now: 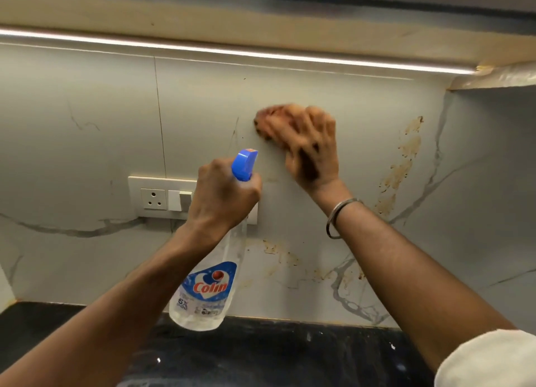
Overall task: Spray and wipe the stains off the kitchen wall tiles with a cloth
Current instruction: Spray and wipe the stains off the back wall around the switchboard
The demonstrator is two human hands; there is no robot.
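Two stain patches left: we see a brown streak (400, 169) at about 3 o'clock from the wiping hand, and a lower smear (278, 256) at about 6 o'clock, just above the dark worktop (261, 357); neither looks wiped
Cloth: orange-brown cloth (272, 120), flat against the wall tiles (87, 125) a little above the middle of our view, too blurred to read its folds
Right grip: our right hand (313, 151) lies on the cloth with fingers spread, pressing it to the tile rather than curling round it, as far as the blur allows
Left grip: our left hand (223, 195) is wrapped round the neck of the spray bottle (208, 285), whose blue nozzle points up toward 12 o'clock at the wall; the clear body hangs below the fist
Done so far: the tile around the cloth, and at 9 o'clock towards the socket plate (153, 198), shows no brown marks, only grey veining
Progress: we judge the job under way but well short of finished; both patches need spraying and wiping
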